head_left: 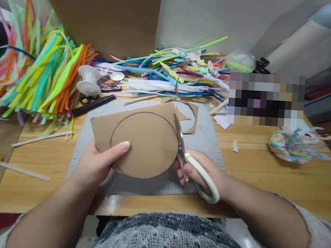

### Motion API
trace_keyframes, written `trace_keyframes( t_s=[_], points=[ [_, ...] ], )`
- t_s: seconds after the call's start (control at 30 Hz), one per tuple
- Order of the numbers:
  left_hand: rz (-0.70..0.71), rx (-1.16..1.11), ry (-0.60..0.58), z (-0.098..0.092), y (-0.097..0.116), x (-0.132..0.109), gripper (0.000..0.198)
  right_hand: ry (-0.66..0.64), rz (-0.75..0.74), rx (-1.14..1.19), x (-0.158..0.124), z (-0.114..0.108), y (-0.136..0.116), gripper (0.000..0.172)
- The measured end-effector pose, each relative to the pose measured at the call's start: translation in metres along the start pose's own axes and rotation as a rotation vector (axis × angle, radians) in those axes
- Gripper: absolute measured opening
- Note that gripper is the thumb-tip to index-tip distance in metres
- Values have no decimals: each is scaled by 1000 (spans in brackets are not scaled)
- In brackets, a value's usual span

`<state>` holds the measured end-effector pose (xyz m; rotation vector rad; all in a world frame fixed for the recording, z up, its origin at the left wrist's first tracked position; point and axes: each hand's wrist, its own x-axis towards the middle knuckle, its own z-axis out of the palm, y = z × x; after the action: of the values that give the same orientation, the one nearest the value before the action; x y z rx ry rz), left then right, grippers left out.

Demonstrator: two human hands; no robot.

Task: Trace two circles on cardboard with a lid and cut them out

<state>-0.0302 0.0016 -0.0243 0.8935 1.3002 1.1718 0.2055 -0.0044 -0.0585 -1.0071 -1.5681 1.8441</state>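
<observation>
A piece of brown cardboard (144,145) with a dark circle drawn on it is held above a grey cutting mat (88,149). My left hand (101,161) grips its left side, the thumb lying on top and the fingers hidden underneath. White-handled scissors (204,175) are in my right hand (199,167), with the blades open around the cardboard at the right side of the circle. Along the lower right the edge is cut to the drawn line; cardboard remains outside the circle at the upper left and top.
Bundles of coloured pipe cleaners (53,68) fill the back left, with more (168,72) along the back. A spool (89,80) and a black marker (95,105) lie behind the mat. Cardboard offcuts (192,118) rest on the mat. A pastel fuzzy bundle (289,144) sits at right.
</observation>
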Motion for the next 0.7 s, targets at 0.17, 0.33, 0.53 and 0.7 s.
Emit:
trace_keyframes(
  t_s=[0.17, 0.33, 0.53, 0.7],
  points=[
    [4, 36, -1, -1, 0, -1, 64, 1, -1, 40, -1, 3, 1, 51],
    [12, 64, 4, -2, 1, -1, 63, -29, -27, 74, 0, 2, 3, 50],
    [2, 67, 26, -5, 0, -1, 49, 9, 4, 50, 1, 3, 0, 52],
    [-3, 56, 22, -5, 1, -1, 51, 11, 28, 89, 0, 3, 1, 52]
  ],
)
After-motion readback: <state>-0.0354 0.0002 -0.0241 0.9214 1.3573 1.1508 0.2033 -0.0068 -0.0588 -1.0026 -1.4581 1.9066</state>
